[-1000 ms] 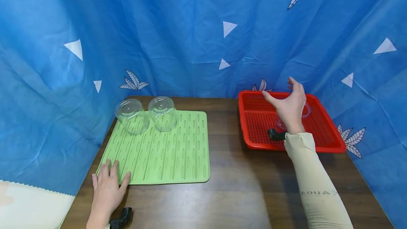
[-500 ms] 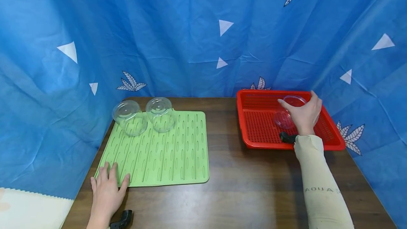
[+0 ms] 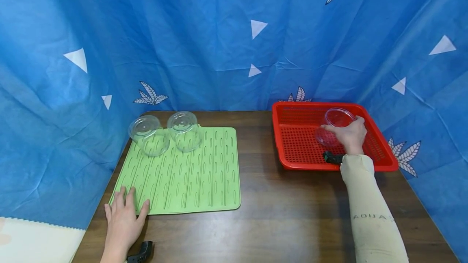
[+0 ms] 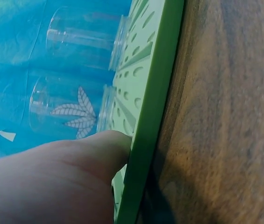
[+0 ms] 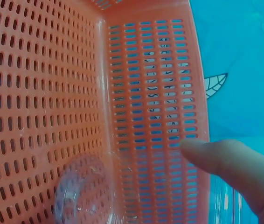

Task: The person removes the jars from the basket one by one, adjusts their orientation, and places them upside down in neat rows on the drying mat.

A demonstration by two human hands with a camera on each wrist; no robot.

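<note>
In the head view my right hand is at a clear jar inside the red basket. Thumb and fingers curve round the jar's near and right sides, just below its round mouth, which faces up. The right wrist view shows the thumb along the see-through wall, with the jar's base lower left. My left hand rests, fingers spread, on the near left corner of a green ridged mat. Two similar clear jars stand mouth down at its far left.
A dark wooden table spans between mat and basket. Behind it hangs a blue curtain with white leaf and triangle prints, close to the basket's back rim. A pale cloth lies at the lower left.
My right hand has come down from above the basket, shifted right to the jar and closed its thumb and fingers in round it. The left hand has stayed on the mat.
</note>
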